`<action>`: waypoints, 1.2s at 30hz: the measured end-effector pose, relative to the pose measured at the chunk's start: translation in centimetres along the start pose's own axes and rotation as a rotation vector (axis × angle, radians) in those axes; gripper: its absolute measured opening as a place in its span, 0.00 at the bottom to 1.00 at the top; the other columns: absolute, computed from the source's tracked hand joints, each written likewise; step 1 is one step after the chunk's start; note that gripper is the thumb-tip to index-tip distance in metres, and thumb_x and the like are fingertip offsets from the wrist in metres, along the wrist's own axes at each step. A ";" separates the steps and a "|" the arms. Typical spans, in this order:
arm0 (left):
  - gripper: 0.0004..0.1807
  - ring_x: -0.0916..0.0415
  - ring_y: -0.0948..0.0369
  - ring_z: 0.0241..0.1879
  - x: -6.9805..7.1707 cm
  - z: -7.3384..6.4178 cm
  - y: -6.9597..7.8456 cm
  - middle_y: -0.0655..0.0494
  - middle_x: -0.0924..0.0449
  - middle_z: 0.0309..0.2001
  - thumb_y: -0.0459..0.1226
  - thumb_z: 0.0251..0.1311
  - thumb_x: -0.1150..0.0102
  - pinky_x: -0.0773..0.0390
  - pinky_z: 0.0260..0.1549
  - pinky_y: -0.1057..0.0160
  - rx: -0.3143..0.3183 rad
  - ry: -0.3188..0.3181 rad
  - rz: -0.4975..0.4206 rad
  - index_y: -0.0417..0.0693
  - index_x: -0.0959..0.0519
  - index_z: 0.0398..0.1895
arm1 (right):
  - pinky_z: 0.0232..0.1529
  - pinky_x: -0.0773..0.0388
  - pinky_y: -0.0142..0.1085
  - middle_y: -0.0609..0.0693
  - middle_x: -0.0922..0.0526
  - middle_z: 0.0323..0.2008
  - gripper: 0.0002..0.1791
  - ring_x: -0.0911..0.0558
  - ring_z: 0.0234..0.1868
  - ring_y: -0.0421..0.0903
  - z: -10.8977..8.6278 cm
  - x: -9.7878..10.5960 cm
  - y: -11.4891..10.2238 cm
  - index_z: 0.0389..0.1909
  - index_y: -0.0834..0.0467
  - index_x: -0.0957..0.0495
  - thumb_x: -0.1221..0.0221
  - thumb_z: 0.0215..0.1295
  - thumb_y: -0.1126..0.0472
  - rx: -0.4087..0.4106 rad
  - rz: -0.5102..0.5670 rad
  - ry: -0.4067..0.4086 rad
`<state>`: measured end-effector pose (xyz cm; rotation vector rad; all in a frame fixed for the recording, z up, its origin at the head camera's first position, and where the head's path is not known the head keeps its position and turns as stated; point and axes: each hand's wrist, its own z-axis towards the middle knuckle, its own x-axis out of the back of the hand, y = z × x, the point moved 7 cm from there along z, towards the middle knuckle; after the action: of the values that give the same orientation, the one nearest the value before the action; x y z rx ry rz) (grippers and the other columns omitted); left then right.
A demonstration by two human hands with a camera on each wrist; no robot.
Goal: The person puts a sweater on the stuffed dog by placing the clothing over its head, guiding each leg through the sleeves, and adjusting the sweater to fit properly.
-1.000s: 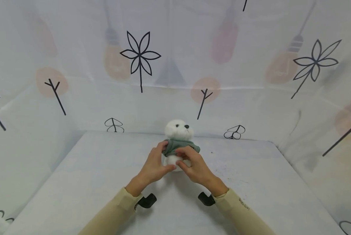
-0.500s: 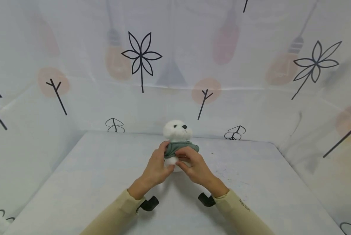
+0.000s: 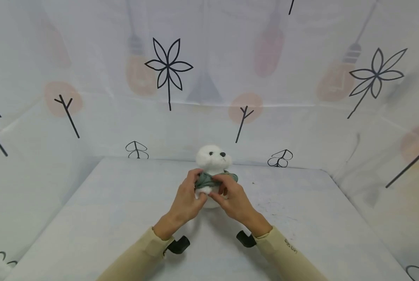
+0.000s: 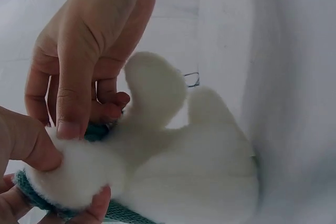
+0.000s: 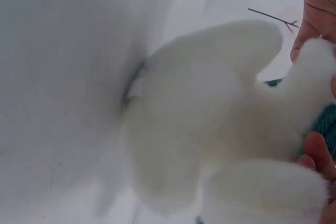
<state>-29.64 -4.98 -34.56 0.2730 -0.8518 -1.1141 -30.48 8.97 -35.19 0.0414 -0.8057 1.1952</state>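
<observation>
A white plush dog [image 3: 211, 157] with a black nose sits upright on the table, wearing a green knit sweater [image 3: 204, 180]. The sweater is bunched around its chest, leaving the white belly and legs bare below. My left hand [image 3: 185, 197] grips the toy's side; its thumb presses a white paw [image 4: 79, 174] in the left wrist view, with sweater cloth behind. From the other side my right hand [image 3: 233, 199] pinches at the sweater's front, thumb low by the belly and fingers curled. In the right wrist view the plush body [image 5: 199, 108] fills the middle, and both hands show only at the right edge.
The toy stands on a white-covered table [image 3: 107, 218] with small specks right of it. A white curtain [image 3: 202, 128] printed with flowers and bulbs encloses the back and sides. Black wrist mounts [image 3: 179, 245] stick out from the cuffs.
The sweater's front has bunched higher and more white shows at the neck. The toy's head has dipped slightly and shifted left, then back right. Both thumbs now meet closer together at the belly.
</observation>
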 end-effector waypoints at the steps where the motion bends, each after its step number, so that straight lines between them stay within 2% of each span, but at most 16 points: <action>1: 0.33 0.27 0.58 0.37 0.2 0.1 0.2 0.50 0.24 0.40 0.21 0.43 0.45 0.26 0.33 0.61 -0.007 0.005 -0.007 0.36 0.36 0.59 | 0.28 0.26 0.32 0.50 0.23 0.36 0.27 0.25 0.29 0.43 0.0 0.1 -0.1 0.54 0.64 0.29 0.32 0.54 0.68 -0.002 0.006 0.010; 5: 0.31 0.28 0.59 0.35 0.7 0.2 1.2 0.49 0.24 0.40 0.22 0.46 0.45 0.27 0.28 0.63 -0.022 0.001 -0.027 0.38 0.36 0.58 | 0.26 0.27 0.33 0.49 0.20 0.35 0.24 0.27 0.27 0.41 0.3 0.5 -0.4 0.52 0.64 0.27 0.32 0.54 0.70 -0.030 0.059 0.028; 9: 0.30 0.28 0.58 0.36 0.8 0.2 1.7 0.47 0.25 0.42 0.22 0.47 0.43 0.25 0.32 0.61 -0.012 -0.018 -0.021 0.39 0.35 0.57 | 0.25 0.27 0.34 0.47 0.21 0.32 0.22 0.28 0.26 0.39 0.3 0.5 -0.2 0.51 0.60 0.27 0.34 0.56 0.69 -0.080 0.095 0.004; 12: 0.29 0.28 0.57 0.36 0.7 0.2 1.6 0.48 0.25 0.41 0.22 0.45 0.41 0.26 0.36 0.59 0.004 -0.023 0.028 0.39 0.33 0.55 | 0.25 0.28 0.32 0.45 0.24 0.30 0.21 0.29 0.25 0.38 0.1 0.1 0.0 0.52 0.58 0.27 0.35 0.58 0.69 -0.115 0.095 -0.038; 16: 0.27 0.30 0.56 0.35 0.4 0.2 1.3 0.50 0.24 0.39 0.22 0.43 0.36 0.27 0.35 0.58 0.005 -0.034 0.113 0.39 0.30 0.50 | 0.24 0.30 0.29 0.43 0.28 0.27 0.20 0.31 0.23 0.36 -0.1 -0.4 0.4 0.52 0.57 0.28 0.37 0.60 0.69 -0.147 0.069 -0.094; 21: 0.31 0.28 0.56 0.37 0.3 0.4 1.0 0.46 0.23 0.45 0.25 0.45 0.30 0.26 0.37 0.58 -0.021 -0.072 0.140 0.36 0.31 0.54 | 0.22 0.32 0.30 0.41 0.30 0.25 0.20 0.34 0.21 0.35 -0.3 -0.6 0.7 0.53 0.57 0.28 0.36 0.60 0.67 -0.160 0.034 -0.128; 25: 0.30 0.28 0.57 0.36 0.3 0.5 0.4 0.46 0.23 0.46 0.29 0.46 0.28 0.25 0.32 0.62 0.002 -0.121 0.151 0.35 0.29 0.54 | 0.22 0.32 0.30 0.40 0.31 0.25 0.25 0.34 0.21 0.35 -0.3 -0.7 1.0 0.59 0.57 0.30 0.36 0.60 0.66 -0.161 0.030 -0.155; 29: 0.22 0.27 0.58 0.40 0.3 0.5 -0.3 0.51 0.22 0.43 0.33 0.48 0.28 0.25 0.35 0.60 0.065 -0.191 0.131 0.40 0.25 0.47 | 0.24 0.31 0.30 0.39 0.30 0.25 0.32 0.32 0.22 0.34 -0.3 -0.8 1.1 0.67 0.54 0.35 0.37 0.61 0.65 -0.155 0.047 -0.204; 33: 0.19 0.27 0.60 0.41 0.2 0.3 -0.8 0.54 0.23 0.44 0.35 0.51 0.30 0.26 0.38 0.59 0.134 -0.278 0.097 0.43 0.24 0.46 | 0.24 0.31 0.31 0.38 0.29 0.24 0.30 0.32 0.22 0.35 -0.5 -1.1 1.2 0.66 0.51 0.34 0.39 0.63 0.64 -0.147 0.058 -0.278; 36: 0.18 0.27 0.60 0.41 0.1 0.3 -0.8 0.54 0.24 0.44 0.35 0.53 0.31 0.25 0.38 0.59 0.149 -0.319 0.073 0.44 0.25 0.45 | 0.25 0.31 0.31 0.38 0.27 0.27 0.25 0.32 0.23 0.36 -0.6 -1.2 1.2 0.63 0.51 0.31 0.40 0.65 0.61 -0.152 0.068 -0.322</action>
<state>-30.35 -5.41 -34.80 0.1882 -1.2216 -1.0424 -31.33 8.71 -36.74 0.0835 -1.1864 1.2039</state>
